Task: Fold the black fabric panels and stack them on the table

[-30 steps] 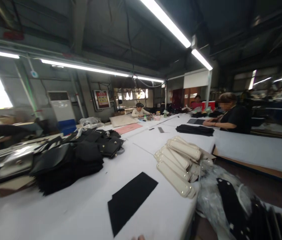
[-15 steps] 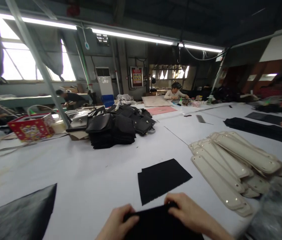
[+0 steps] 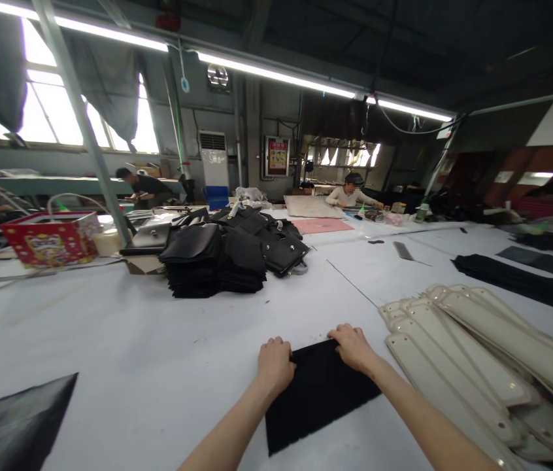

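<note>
White table (image 3: 134,366) under black panel (image 3: 323,402) | strip lights (image 3: 281,75) above, beyond panel | poster (image 3: 277,157) beyond panel, lettering illegible | left hand (image 3: 276,366), right hand (image 3: 353,348) pinching panel's far edge

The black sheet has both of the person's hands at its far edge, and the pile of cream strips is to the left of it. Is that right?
Not quite: the head view shows the cream strips to the right of the black sheet, not the left.
</note>
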Demonstrator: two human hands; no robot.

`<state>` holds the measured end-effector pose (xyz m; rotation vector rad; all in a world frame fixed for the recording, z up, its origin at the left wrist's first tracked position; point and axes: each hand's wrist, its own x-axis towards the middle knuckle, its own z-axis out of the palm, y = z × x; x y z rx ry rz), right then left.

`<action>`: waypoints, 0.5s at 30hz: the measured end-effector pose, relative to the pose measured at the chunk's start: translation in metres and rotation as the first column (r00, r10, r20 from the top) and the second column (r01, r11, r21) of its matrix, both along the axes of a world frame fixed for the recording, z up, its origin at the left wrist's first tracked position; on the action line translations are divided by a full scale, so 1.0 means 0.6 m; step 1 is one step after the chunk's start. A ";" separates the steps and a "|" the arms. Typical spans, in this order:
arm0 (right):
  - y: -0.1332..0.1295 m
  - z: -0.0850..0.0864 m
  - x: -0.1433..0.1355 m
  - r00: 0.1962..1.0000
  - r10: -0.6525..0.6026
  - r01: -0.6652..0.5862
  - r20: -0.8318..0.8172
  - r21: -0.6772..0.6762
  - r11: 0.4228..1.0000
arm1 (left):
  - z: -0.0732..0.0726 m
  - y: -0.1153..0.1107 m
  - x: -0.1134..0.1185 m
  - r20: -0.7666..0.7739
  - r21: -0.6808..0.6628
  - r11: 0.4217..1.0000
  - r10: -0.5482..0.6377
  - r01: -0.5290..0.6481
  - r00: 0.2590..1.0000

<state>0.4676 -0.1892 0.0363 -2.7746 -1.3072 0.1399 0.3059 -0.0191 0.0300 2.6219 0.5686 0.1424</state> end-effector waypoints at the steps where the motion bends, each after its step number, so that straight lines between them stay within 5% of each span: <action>1: -0.001 -0.005 -0.002 1.000 0.006 -0.006 0.022 0.017 1.000 | -0.001 0.000 -0.001 0.016 -0.006 1.000 -0.008 0.008 1.000; 6: -0.008 0.002 -0.017 0.995 -0.011 0.000 0.104 0.109 0.994 | 0.010 -0.017 -0.015 0.148 -0.092 0.992 -0.072 0.086 0.986; 11: -0.037 0.052 -0.037 0.995 -0.003 -0.015 0.099 0.179 0.984 | 0.055 -0.061 -0.068 0.379 -0.228 0.952 -0.108 0.206 0.919; 15: -0.062 0.112 -0.021 0.991 0.103 -0.093 -0.091 0.107 0.990 | 0.080 -0.067 -0.103 0.477 -0.583 0.794 0.162 0.173 0.864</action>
